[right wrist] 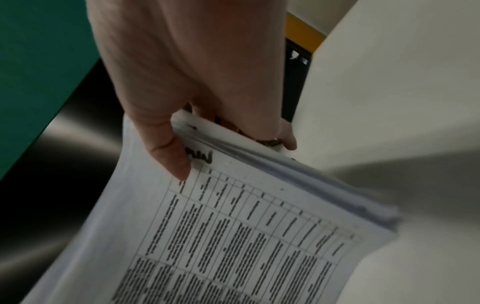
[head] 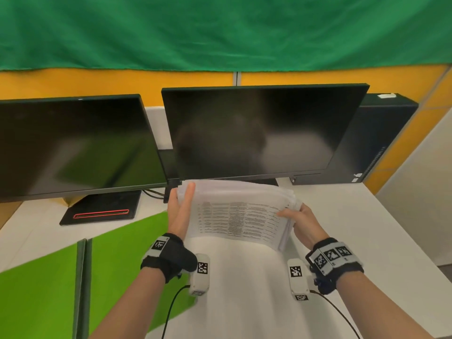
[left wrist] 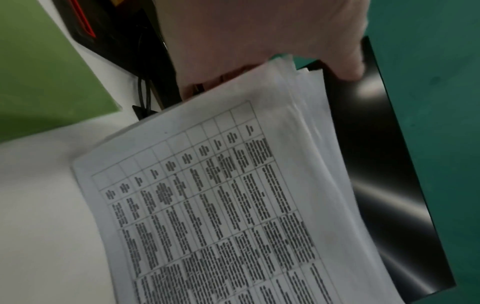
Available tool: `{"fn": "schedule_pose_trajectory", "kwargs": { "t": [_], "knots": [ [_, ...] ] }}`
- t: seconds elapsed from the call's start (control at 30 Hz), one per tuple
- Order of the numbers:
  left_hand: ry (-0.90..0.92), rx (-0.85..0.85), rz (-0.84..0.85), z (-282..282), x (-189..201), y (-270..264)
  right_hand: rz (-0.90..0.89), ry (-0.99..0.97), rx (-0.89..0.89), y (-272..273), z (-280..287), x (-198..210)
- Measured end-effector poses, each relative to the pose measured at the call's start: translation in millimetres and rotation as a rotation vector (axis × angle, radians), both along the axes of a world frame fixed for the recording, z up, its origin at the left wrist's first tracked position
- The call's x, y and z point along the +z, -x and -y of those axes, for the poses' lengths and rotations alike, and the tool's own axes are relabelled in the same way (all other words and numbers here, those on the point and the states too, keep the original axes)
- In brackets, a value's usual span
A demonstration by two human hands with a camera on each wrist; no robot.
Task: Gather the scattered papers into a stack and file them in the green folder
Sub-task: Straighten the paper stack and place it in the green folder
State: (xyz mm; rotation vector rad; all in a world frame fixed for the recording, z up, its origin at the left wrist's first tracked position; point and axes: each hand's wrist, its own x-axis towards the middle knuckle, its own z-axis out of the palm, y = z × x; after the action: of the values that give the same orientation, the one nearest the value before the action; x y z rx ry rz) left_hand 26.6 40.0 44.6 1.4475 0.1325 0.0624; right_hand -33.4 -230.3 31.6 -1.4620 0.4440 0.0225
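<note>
A thick stack of printed papers (head: 234,216) with a table on its top sheet hangs in the air above the white desk (head: 367,241), held at both sides. My left hand (head: 182,199) holds the stack's left edge, with one long digit laid on the top sheet and the other fingers behind. At the right edge my right hand (head: 291,212) pinches the stack (right wrist: 233,236), thumb on top and fingers underneath. The stack (left wrist: 233,205) fills the left wrist view, and its sheet edges are slightly uneven. The green folder (head: 122,253) lies open on the desk at lower left.
Two dark monitors (head: 256,133) (head: 73,143) stand just behind the stack. A black stand with a red stripe (head: 100,212) and cables (head: 151,193) sit at the left. A black box (head: 371,143) stands at the back right. The desk's edge (head: 411,236) runs along the right.
</note>
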Motion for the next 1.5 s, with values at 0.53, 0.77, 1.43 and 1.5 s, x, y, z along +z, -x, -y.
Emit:
{"fn": "schedule_pose_trajectory", "kwargs": {
  "t": [0.53, 0.77, 1.43, 1.5],
  "knots": [
    [-0.307, 0.109, 0.125, -6, -4, -22, 0.156, 0.133, 0.011, 3, -7, 8],
    [-0.17, 0.077, 0.063, -3, -10, -20, 0.15, 0.057, -0.062, 1, -13, 8],
    [-0.109, 0.123, -0.03, 0, -17, -27, 0.381, 0.976, -0.102, 6, -25, -1],
    [-0.122, 0.115, -0.016, 0, -18, -27, 0.371, 1.018, -0.084, 8, -24, -2]
  ]
}}
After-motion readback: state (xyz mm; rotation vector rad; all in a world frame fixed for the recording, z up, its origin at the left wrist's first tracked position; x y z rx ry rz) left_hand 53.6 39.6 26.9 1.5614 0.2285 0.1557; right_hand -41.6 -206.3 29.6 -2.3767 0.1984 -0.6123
